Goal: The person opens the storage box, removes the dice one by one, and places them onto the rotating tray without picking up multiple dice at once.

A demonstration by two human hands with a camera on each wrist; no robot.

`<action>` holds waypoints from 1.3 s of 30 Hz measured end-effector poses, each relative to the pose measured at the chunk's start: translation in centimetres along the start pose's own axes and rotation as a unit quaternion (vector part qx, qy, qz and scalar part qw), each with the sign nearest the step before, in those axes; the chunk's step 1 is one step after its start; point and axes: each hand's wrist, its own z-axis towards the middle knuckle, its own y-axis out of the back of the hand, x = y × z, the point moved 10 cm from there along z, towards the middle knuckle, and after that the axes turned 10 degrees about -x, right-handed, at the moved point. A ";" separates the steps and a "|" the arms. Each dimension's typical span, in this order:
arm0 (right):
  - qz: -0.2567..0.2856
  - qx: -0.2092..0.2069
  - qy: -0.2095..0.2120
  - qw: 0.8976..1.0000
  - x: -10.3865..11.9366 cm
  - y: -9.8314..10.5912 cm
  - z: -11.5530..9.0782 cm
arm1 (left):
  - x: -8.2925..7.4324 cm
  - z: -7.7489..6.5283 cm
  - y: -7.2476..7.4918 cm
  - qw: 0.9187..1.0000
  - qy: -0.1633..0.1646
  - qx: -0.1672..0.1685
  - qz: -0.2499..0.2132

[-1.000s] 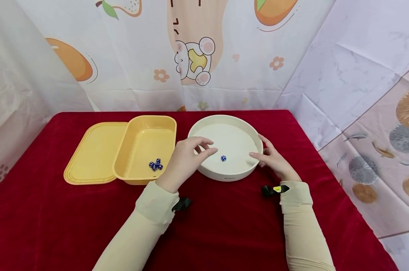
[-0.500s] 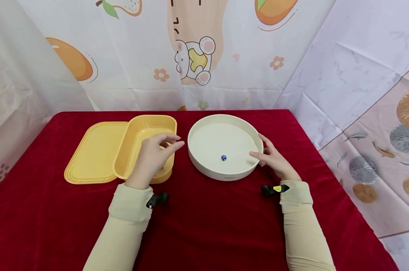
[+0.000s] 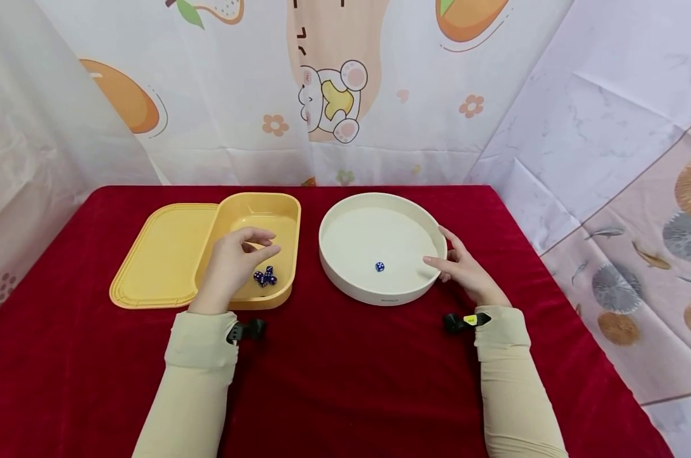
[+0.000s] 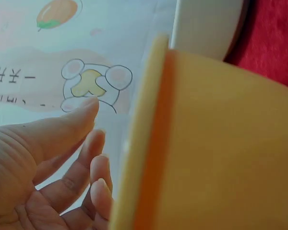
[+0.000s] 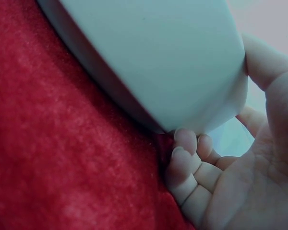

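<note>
My left hand [image 3: 231, 267] is over the yellow rectangular box [image 3: 265, 205], fingers loosely curled, thumb apart from the fingertips and nothing between them. Several blue dice with white pips [image 3: 265, 277] lie grouped on the box floor, just right of that hand. In the left wrist view the box wall [image 4: 221, 143] rises beside the fingers. My right hand [image 3: 464, 272] grips the right side of a round white tray [image 3: 374, 294], thumb over the rim and fingers outside against the wall [image 5: 173, 72]. One blue die [image 3: 379, 267] sits inside the tray, near its front.
A yellow lid [image 3: 159, 257] lies flat left of the box, its right edge meeting the box. Everything stands on a red velvet cloth [image 3: 345, 375]. Printed curtains [image 3: 225, 114] hang behind the table and at both sides.
My left hand has moved left from over the white tray, across to the yellow box. The right hand stays on the tray rim, and the single die stays in place.
</note>
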 end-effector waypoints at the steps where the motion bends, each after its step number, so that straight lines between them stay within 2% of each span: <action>1: 0.001 0.000 0.000 1.000 0.0 0.0 0.0 | 0.2 0.0 0.0 1.000 0.004 0.002 0.002; 8: 0.002 -0.002 0.001 1.000 0.1 0.0 0.0 | 1.5 0.3 -0.1 1.000 0.014 0.019 0.018; 18: 0.008 0.001 0.007 1.000 0.2 0.0 0.0 | 3.7 0.3 -1.6 0.995 0.056 0.084 -0.004; 33: 0.010 0.002 0.009 1.000 0.3 0.0 0.0 | 5.1 0.4 -3.1 0.987 0.096 0.124 -0.037; 39: 0.004 0.000 0.003 1.000 0.1 0.0 0.0 | 5.0 0.3 -3.7 0.984 0.087 0.152 -0.013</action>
